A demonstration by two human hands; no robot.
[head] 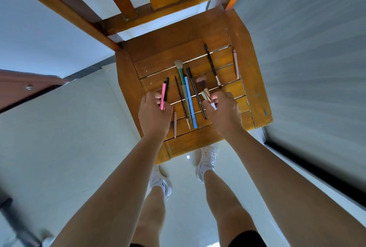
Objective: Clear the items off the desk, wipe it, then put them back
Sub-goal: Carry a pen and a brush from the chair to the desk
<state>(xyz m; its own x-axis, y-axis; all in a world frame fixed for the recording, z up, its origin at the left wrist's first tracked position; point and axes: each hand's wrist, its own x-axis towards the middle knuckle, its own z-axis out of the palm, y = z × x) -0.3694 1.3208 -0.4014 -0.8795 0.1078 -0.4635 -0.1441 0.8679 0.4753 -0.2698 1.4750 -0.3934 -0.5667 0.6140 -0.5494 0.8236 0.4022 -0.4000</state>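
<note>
The left hand (154,115) is gripping a pink pen (163,96) and the right hand (223,113) a brush (202,84), while the blue pen (190,102) is lying between them on the chair seat (253,68), running 12 to 6 o'clock.

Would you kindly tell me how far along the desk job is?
Done, apparently: brushes and pens lie on the slatted wooden chair seat. In hand: left hand grips a pink pen and black pen; right hand grips a brown-bristled makeup brush. Left: desk unseen, so wiping and returning are unconfirmed.
</note>
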